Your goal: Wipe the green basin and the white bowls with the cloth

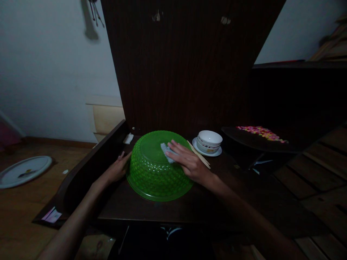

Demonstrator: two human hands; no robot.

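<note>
A green plastic basin [159, 180] with a bumpy, see-through wall lies upside down on the dark wooden desk [130, 209]. My left hand [119, 167] steadies it from the left, thumb raised, the other fingers partly hidden at its side. On the upturned base, my right hand [189, 164] presses a light grey-blue cloth [167, 153] under its fingers. Just right of the basin, partly behind my right hand, lie several wooden chopsticks [200, 156]. Beyond them, white bowls [210, 138] are stacked on a white plate [218, 152].
A raised wooden side edge [89, 162] bounds the desk on the left, with a crumpled white tissue [128, 138] beside it. A tall dark panel [179, 72] rises behind. Small pink and yellow pieces [261, 133] lie on a dark surface at right. A round white lid [27, 171] lies on the floor.
</note>
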